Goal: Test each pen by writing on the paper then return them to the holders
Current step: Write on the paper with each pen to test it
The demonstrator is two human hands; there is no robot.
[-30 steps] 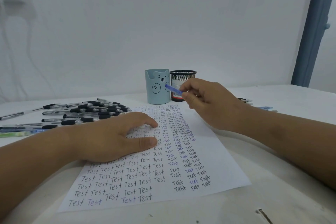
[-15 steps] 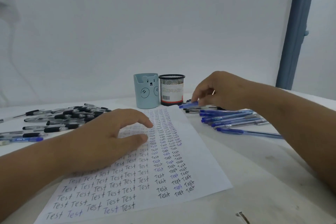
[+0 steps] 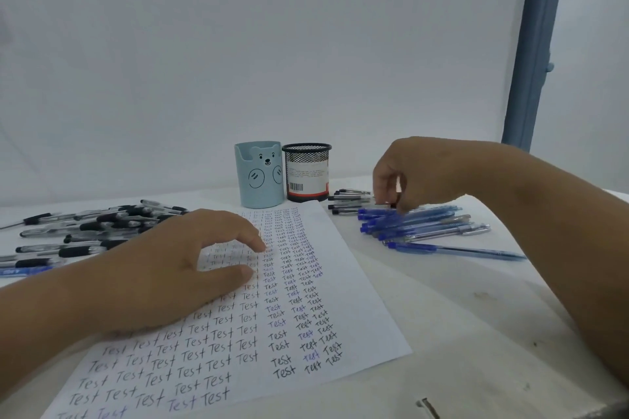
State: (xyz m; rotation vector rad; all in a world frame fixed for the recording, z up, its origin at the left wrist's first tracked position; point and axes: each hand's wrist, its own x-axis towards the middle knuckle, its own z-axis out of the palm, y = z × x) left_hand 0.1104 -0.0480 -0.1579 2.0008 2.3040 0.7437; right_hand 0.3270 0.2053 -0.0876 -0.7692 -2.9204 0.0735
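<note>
Between pen piles, holders stand unobstructed.

the paper looks thin and matt, the bear holder smooth matt plastic, the mesh holder black wire mesh, the blue pens glossy translucent plastic, and the table dull and scuffed.

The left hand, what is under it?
Under the left hand lies the paper with rows of "Test". Words show between thumb and fingers; those under the palm are covered.
</note>
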